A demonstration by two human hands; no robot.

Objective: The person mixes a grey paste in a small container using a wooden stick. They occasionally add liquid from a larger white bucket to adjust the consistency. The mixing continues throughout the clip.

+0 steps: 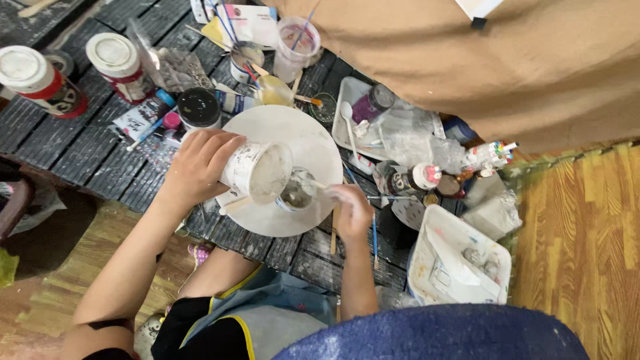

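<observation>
Centrally, the left hand (pixel 200 163) wraps its fingers around a white cup (pixel 257 171) tipped on its side toward three o'clock, mouth over a small jar (pixel 297 191) on the round white plate (pixel 313 143), while the right hand (pixel 352 210), at four o'clock of the jar, pinches a thin stick (pixel 319 185) into it.

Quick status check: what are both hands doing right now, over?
Left hand grips tilted white cup over small jar. Right hand holds stick in jar. Both over round white disc; brushes, paint pots crowd around.

Person wore a black top with yellow trim, a grey-blue apron (pixel 280 313); both forearms bare, 2 hands ungloved, no sleeves.
</observation>
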